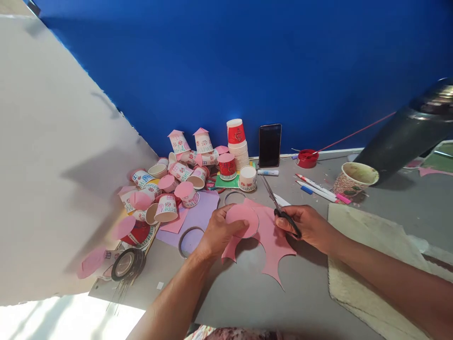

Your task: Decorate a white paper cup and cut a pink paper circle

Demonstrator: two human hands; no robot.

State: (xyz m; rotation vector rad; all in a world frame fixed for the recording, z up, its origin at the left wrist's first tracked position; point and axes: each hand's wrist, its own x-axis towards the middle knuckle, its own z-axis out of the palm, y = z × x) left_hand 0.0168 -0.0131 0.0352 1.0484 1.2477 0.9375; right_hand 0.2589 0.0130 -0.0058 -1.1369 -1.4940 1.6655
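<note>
My left hand (220, 232) grips a round pink paper disc (244, 218), its thumb lying across the face. Behind and below the disc spreads a pink paper sheet (274, 236) with curved cut-outs along its edge; whether the disc is fully separate from it I cannot tell. In my right hand (300, 224) is a pair of scissors (273, 196) with black handles, fingers in the loops. The blades point up and away to the left, nearly closed, just right of the disc. A tape roll (191, 242) lies left of my left hand on purple paper (203, 215).
Many decorated paper cups (166, 208), several with pink tops, crowd the left. A cup stack (239, 146) and a phone (269, 145) stand by the blue wall. Markers (318, 186), a used cup (356, 179), a dark bottle (396, 137) and a pale cloth (371, 250) are at right.
</note>
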